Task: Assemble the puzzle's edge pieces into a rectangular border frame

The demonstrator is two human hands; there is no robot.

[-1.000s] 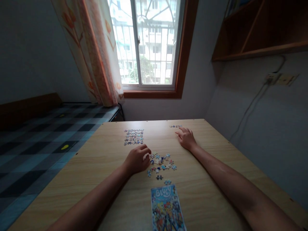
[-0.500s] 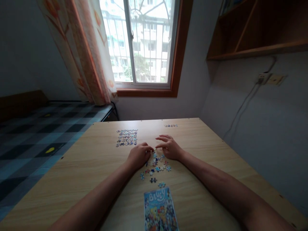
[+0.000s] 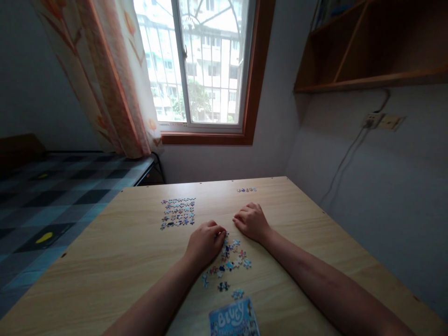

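Loose puzzle pieces [image 3: 229, 265] lie scattered in the middle of the wooden table [image 3: 308, 298]. At their upper left edge rests my left hand [image 3: 207, 240], its fingers pinched together; whatever is between them is too small to make out. My right hand [image 3: 251, 222] is just right of the pile's top, its fingers curled down near the tabletop, and what they hold, if anything, is hidden. Rows of pieces [image 3: 178, 212] are laid out at the left, and a short row [image 3: 247, 190] lies near the far edge. A blue "Bluey" picture box [image 3: 234, 319] is at the near edge.
A bed with a checked cover [image 3: 87, 186] stands left of the table. Beyond are a curtain [image 3: 112, 84] and a barred window [image 3: 210, 70]. A wooden shelf [image 3: 378, 79] and a wall socket with a cord [image 3: 373, 120] are at the right.
My right hand's spread fingers have drawn together and curled. My left hand remains pinched by the pile. The view has tilted up slightly, so the table and box appear lower.
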